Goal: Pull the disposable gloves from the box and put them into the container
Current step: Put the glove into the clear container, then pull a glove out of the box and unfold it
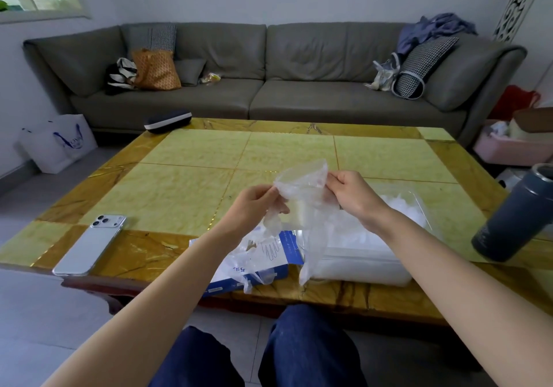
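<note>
Both hands pinch 1 clear disposable glove [302,195] above the table: left hand [254,207] at its left edge, right hand [351,192] at its cuff. The container [374,264] sits below right, the glove box [254,264] below left. The thin film could cling to the fingers and miss the container.

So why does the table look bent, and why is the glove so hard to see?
Head view: the wide lens bows the table and sofa; light is soft and even, no hard shadows; the glove, pinched by left hand and right hand, is see-through film with faint glints.
</note>
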{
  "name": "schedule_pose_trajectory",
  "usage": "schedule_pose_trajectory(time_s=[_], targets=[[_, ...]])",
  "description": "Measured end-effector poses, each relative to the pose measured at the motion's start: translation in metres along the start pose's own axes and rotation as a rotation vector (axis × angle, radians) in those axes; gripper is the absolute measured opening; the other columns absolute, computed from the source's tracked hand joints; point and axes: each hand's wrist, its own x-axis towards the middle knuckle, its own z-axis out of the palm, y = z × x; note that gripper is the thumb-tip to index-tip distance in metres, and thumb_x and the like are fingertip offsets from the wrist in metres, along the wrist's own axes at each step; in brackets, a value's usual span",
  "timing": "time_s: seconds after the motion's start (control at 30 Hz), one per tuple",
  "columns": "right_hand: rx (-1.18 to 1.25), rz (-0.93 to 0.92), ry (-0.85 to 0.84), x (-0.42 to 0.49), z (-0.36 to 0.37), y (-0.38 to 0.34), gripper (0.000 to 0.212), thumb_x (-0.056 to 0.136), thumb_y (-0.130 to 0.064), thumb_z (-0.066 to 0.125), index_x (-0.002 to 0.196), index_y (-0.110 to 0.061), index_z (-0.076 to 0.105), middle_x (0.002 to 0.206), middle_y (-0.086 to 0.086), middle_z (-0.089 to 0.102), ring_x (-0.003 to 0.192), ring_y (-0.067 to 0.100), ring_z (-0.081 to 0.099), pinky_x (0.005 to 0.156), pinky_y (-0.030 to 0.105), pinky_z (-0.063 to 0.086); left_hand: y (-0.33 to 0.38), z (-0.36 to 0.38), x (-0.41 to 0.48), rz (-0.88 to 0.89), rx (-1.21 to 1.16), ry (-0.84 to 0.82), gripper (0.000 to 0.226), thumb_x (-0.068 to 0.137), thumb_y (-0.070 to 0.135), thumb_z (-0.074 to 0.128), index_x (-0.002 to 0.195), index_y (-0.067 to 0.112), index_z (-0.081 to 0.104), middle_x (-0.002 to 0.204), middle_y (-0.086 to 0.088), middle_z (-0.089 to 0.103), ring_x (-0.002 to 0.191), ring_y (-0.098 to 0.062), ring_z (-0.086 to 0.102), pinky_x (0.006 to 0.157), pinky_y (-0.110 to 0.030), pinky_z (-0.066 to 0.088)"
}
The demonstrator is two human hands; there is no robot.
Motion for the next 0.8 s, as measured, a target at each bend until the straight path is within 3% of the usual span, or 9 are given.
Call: schedule_pose_trajectory(time_s=[0.1,0.2,0.27,0.4,0.47,0.53,0.63,0.73,0.8], targets=[[-0.013,-0.017,0.036,-0.004,-0.002,0.000,0.034,0.101,-0.022,0.042,0.074,-0.012,0.061,0.053,-0.007,0.048,0.043,-0.001,0.046,0.049,0.010,0.037,-0.005,-0.004,0.011,-0.009,0.188,0.221,0.011,0.097,0.012,0.047,0.099,0.011,0.057,0.098,-0.005,0.062,0.085,-0.016,0.056,0.080,-0.030,0.046],[-0.080,-0.066,0.122,-0.006,-0.002,0.002,0.031,0.100,-0.022,0.045,0.088,-0.004,0.067,0.057,-0.006,0.050,0.049,-0.001,0.048,0.045,0.005,0.034,0.009,-0.004,0.009,0.168,0.210,0.457,0.019,0.092,0.000,0.041,0.097,0.016,0.052,0.105,-0.007,0.056,0.097,-0.021,0.054,0.086,-0.032,0.047],[-0.123,-0.103,0.148,-0.006,-0.002,0.002,0.032,0.099,-0.022,0.046,0.088,0.000,0.066,0.059,-0.006,0.052,0.054,0.002,0.051,0.045,0.005,0.034,0.020,0.000,0.005,0.278,0.198,0.364,0.017,0.092,0.016,0.041,0.099,0.019,0.056,0.106,-0.003,0.059,0.099,-0.017,0.054,0.086,-0.031,0.044],[-0.165,-0.165,0.124,-0.012,0.000,0.000,0.030,0.099,-0.022,0.047,0.077,-0.009,0.062,0.063,-0.005,0.056,0.056,0.005,0.054,0.049,0.007,0.037,0.032,0.016,0.010,0.205,0.351,0.047,0.055,0.084,0.061,0.048,0.119,0.019,0.053,0.104,0.007,0.058,0.096,-0.011,0.057,0.087,-0.034,0.047],[-0.207,-0.180,0.074,-0.014,0.000,-0.001,0.025,0.097,-0.024,0.051,0.075,-0.016,0.058,0.068,-0.005,0.059,0.060,0.007,0.054,0.053,0.009,0.037,0.032,0.020,0.017,0.240,0.450,0.086,0.040,0.086,0.045,0.061,0.105,0.010,0.062,0.088,0.008,0.062,0.082,-0.009,0.060,0.078,-0.030,0.050],[-0.242,-0.170,0.000,-0.016,-0.006,0.000,0.016,0.090,-0.027,0.062,0.100,-0.015,0.058,0.094,-0.007,0.060,0.084,0.007,0.056,0.072,0.010,0.040,0.037,0.020,0.022,0.325,0.448,0.057,0.022,0.088,0.025,0.063,0.091,0.004,0.068,0.080,0.004,0.067,0.074,-0.006,0.062,0.075,-0.027,0.052],[-0.367,-0.283,-0.134,-0.017,-0.028,-0.008,0.080,0.077,-0.025,0.076,0.142,-0.025,0.029,0.135,-0.018,0.034,0.123,-0.005,0.028,0.102,0.017,0.024,0.053,0.016,0.022,0.377,0.431,-0.197,0.014,0.087,0.013,0.064,0.089,0.001,0.069,0.087,-0.007,0.071,0.067,0.001,0.061,0.076,-0.021,0.053],[-0.325,-0.348,-0.260,-0.015,-0.042,-0.019,0.083,0.071,-0.022,0.081,0.139,-0.033,0.035,0.133,-0.018,0.046,0.120,-0.005,0.040,0.100,0.016,0.032,0.070,0.013,0.024,0.371,0.523,-0.392,0.013,0.088,0.009,0.063,0.095,0.002,0.071,0.077,-0.004,0.069,0.060,0.000,0.059,0.072,-0.017,0.051],[-0.278,-0.259,-0.315,-0.013,-0.047,-0.020,0.076,0.070,-0.024,0.081,0.135,-0.028,0.042,0.114,-0.013,0.061,0.099,-0.005,0.057,0.084,0.011,0.042,0.080,0.011,0.030,0.383,0.559,-0.432,0.014,0.087,0.009,0.063,0.097,0.003,0.071,0.081,-0.008,0.069,0.062,-0.002,0.059,0.071,-0.018,0.052]])
